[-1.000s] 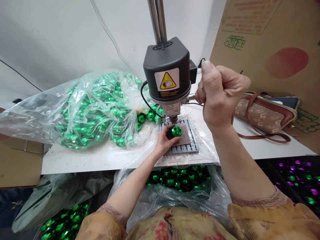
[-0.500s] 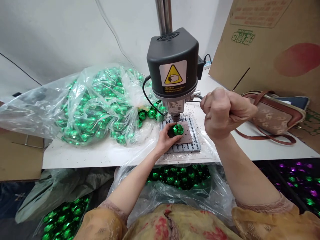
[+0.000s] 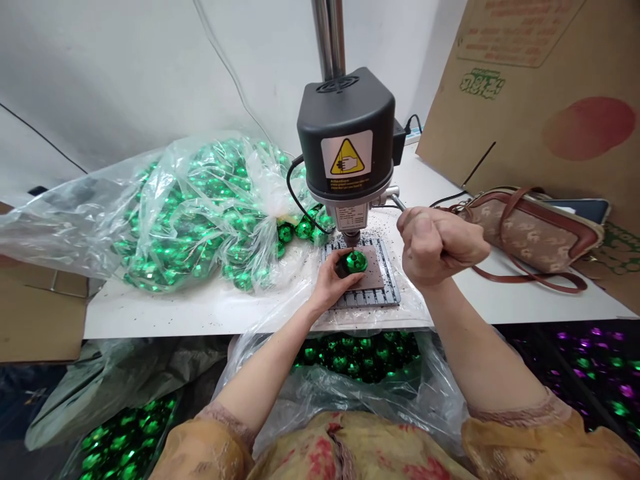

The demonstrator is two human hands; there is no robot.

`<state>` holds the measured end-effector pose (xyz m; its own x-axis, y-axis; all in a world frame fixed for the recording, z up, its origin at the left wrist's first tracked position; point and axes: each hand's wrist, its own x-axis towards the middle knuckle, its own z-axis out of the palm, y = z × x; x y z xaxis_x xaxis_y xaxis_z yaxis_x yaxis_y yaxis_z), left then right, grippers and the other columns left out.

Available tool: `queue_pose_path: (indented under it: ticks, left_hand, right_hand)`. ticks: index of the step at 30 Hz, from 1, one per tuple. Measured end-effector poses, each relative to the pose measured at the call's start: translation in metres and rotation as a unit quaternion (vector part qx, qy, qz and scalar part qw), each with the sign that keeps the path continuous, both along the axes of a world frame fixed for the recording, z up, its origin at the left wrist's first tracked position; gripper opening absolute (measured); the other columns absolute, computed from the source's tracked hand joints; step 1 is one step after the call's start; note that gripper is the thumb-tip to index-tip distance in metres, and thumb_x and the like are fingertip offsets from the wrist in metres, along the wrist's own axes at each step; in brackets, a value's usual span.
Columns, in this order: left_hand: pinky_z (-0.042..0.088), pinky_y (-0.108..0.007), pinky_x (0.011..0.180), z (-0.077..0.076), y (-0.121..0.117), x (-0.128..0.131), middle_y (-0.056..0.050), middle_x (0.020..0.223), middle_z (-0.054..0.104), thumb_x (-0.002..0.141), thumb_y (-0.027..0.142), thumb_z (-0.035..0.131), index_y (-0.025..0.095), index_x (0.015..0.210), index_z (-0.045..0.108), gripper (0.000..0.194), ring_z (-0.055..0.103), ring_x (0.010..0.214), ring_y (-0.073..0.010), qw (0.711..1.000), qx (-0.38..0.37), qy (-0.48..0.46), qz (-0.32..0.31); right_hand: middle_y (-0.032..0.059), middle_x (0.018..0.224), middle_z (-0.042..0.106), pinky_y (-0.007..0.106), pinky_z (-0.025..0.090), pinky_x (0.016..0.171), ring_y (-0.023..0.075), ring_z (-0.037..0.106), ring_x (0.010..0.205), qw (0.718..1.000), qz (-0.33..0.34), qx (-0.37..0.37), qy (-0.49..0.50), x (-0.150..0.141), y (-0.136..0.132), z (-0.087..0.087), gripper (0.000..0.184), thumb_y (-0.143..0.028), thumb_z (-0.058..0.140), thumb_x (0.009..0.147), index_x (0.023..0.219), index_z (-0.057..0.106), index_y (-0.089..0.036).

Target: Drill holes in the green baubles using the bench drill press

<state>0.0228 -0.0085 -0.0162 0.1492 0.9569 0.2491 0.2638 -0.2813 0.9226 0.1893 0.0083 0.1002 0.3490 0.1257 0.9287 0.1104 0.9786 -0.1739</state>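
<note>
A shiny green faceted ball (image 3: 357, 262) sits under the chuck of a black drill press (image 3: 347, 133). My left hand (image 3: 334, 279) is closed around the ball's left side, thumb in front and fingers behind. Under the ball lies a flat brownish board (image 3: 375, 270) on the slotted metal base (image 3: 393, 290). My right hand (image 3: 435, 243) is wrapped in a fist around the drill press lever (image 3: 399, 202), to the right of the drill head. The drill bit meets the top of the ball; its tip cannot be made out.
A clear plastic bag of green balls (image 3: 200, 213) lies left on the white table (image 3: 165, 317). More green balls (image 3: 360, 353) are in plastic below the table edge. To the right are a patterned handbag (image 3: 530, 230) and a large cardboard box (image 3: 530, 120). Dark shavings litter the tabletop.
My right hand has moved down and slightly left with the lever. The drill head appears slightly lower in view. My left hand stays at the ball.
</note>
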Motion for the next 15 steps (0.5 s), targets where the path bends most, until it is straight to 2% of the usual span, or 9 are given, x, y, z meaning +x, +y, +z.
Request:
queue_pose_path:
  ticks: [2,4,6,8,11,13,15]
  left_hand:
    - [0.051,-0.044,0.104,0.000,-0.001,0.000,-0.011,0.124,0.068,0.075,0.037,0.085,0.019,0.123,0.060,0.057,0.065,0.116,-0.0273,1.000,-0.002,-0.002,-0.001]
    - [0.052,-0.043,0.102,0.000,-0.001,0.001,-0.010,0.122,0.069,0.074,0.037,0.085,0.019,0.123,0.060,0.058,0.065,0.115,-0.0268,1.000,-0.005,-0.006,0.000]
    - [0.052,-0.042,0.101,0.000,-0.001,0.002,-0.010,0.119,0.069,0.074,0.036,0.085,0.019,0.122,0.060,0.057,0.066,0.112,-0.0261,1.000,-0.008,-0.012,0.004]
    - [0.052,-0.041,0.099,0.002,-0.001,0.004,-0.009,0.116,0.070,0.073,0.035,0.085,0.019,0.120,0.060,0.055,0.066,0.109,-0.0253,1.000,-0.011,-0.012,0.017]
    - [0.053,-0.040,0.094,0.009,-0.004,0.007,-0.009,0.112,0.069,0.073,0.031,0.085,0.019,0.116,0.060,0.052,0.066,0.105,-0.0243,0.999,0.003,0.009,0.051]
    - [0.053,-0.038,0.091,0.014,-0.014,0.006,-0.007,0.108,0.069,0.073,0.031,0.084,0.020,0.112,0.059,0.047,0.066,0.102,-0.0233,0.995,0.034,0.037,0.084]
    - [0.054,-0.036,0.086,0.019,-0.033,0.002,-0.006,0.104,0.067,0.075,0.033,0.083,0.020,0.109,0.059,0.044,0.066,0.097,-0.0222,0.990,0.065,0.078,0.102]
  right_hand:
    - [-0.0057,0.045,0.024,0.028,0.028,0.039,0.0054,0.029,0.037,1.000,0.007,0.009,-0.008,0.000,-0.003,-0.003,0.048,-0.012,0.056,0.084,0.054,0.019,-0.018]
    - [-0.0055,0.043,0.024,0.028,0.027,0.040,0.0054,0.029,0.037,1.000,0.005,-0.021,0.009,-0.002,-0.006,0.003,0.051,-0.016,0.057,0.087,0.051,0.021,-0.017]
    - [-0.0049,0.043,0.026,0.028,0.025,0.041,0.0056,0.031,0.038,0.996,-0.002,-0.084,0.036,-0.004,-0.007,0.020,0.052,-0.024,0.057,0.091,0.049,0.027,-0.018]
    - [-0.0045,0.045,0.030,0.028,0.024,0.042,0.0058,0.033,0.040,0.990,0.004,-0.137,0.044,-0.005,-0.005,0.044,0.050,-0.030,0.059,0.093,0.050,0.036,-0.019]
    - [-0.0049,0.043,0.030,0.028,0.022,0.039,0.0049,0.029,0.039,0.976,0.040,-0.214,0.032,-0.003,0.003,0.079,0.053,-0.037,0.067,0.088,0.048,0.037,-0.020]
    - [-0.0049,0.042,0.032,0.029,0.021,0.037,0.0055,0.027,0.038,0.964,0.067,-0.256,0.027,-0.002,0.007,0.092,0.052,-0.036,0.069,0.086,0.047,0.039,-0.021]
    - [-0.0047,0.042,0.035,0.030,0.022,0.037,0.0066,0.028,0.037,0.957,0.082,-0.277,0.028,0.000,0.009,0.097,0.049,-0.034,0.070,0.085,0.046,0.042,-0.022]
